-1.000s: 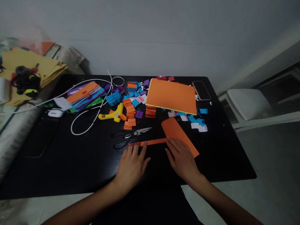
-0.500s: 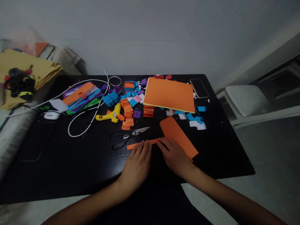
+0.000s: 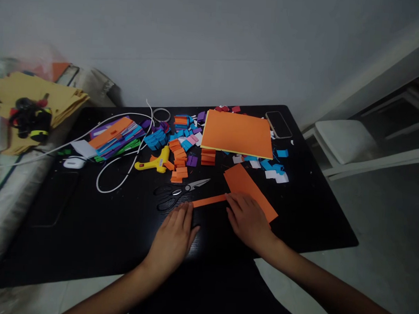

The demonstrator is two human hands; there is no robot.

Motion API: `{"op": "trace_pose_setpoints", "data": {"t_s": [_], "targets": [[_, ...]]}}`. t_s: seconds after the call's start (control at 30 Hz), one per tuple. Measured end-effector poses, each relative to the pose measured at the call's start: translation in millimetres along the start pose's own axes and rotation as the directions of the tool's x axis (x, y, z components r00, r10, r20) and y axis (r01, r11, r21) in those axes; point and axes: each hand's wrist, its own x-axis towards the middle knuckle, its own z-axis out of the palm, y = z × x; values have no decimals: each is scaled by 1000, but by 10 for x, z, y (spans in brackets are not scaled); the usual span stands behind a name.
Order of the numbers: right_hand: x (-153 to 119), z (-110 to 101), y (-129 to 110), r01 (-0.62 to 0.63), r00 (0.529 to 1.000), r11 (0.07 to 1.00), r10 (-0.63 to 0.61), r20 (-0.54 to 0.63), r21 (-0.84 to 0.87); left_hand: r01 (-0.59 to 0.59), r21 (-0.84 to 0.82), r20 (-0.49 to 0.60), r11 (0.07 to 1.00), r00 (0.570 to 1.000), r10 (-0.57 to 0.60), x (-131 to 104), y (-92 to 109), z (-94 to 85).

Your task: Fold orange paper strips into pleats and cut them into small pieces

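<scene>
On the black worktop (image 3: 104, 245), an orange paper strip (image 3: 209, 201) lies near the middle of the near half, slanting slightly upward to the right. The left hand (image 3: 174, 234) is palm down at the strip's left end, its fingers side by side and laid flat, the thumb spread away; its grip is loose, closed around nothing. The right hand (image 3: 249, 219) has its fingertips at the strip's right end, with thumb and forefinger apart, so that grip is spread too. Beneath and beyond the right hand lies an orange paper rectangle (image 3: 251, 186), set diagonally.

Just beyond the left hand are black-handled scissors (image 3: 188, 187), blades pointing right. Farther off and to the left sits a yellow glue gun (image 3: 159, 162), touching orange folded paper pieces (image 3: 180, 156). A large orange sheet (image 3: 238, 134) lies at the far side, right of centre, over scattered scraps, with a smartphone (image 3: 279, 125) at its right. On the far left, a white cable (image 3: 106, 192) loops around a bundle of coloured paper strips (image 3: 116, 134), near a small white case (image 3: 74, 162).
</scene>
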Motion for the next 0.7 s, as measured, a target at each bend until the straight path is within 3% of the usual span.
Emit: {"op": "trace_pose_setpoints", "data": {"t_s": [0.2, 0.37, 0.43, 0.5, 0.53, 0.6, 0.67, 0.7], "targets": [[-2, -3, 35, -12, 999, 1000, 12, -34, 9, 49, -58, -36, 997, 998, -51, -111, -108, 4], [-2, 23, 57, -7, 998, 1000, 8, -64, 12, 46, -239, -79, 970, 995, -66, -69, -178, -69], [0, 35, 63, -10, 998, 1000, 12, -61, 22, 44, -329, -113, 943, 990, -86, -63, -309, -138], [3, 51, 69, -18, 998, 999, 20, -53, 34, 69, -379, -169, 923, 975, -142, -82, -564, -240], [2, 59, 73, -23, 998, 999, 25, -50, 40, 131, -337, -214, 932, 954, -211, -102, -740, -306], [0, 74, 81, -31, 998, 998, 33, -47, 52, 403, -135, -239, 905, 873, -425, -169, -1155, -462], [-3, 85, 89, -39, 998, 997, 41, -43, 62, 653, 112, -190, 749, 754, -629, -269, -1578, -628], [-3, 89, 94, -43, 998, 997, 45, -39, 66, 749, 194, -199, 633, 662, -722, -328, -1764, -704]]}}
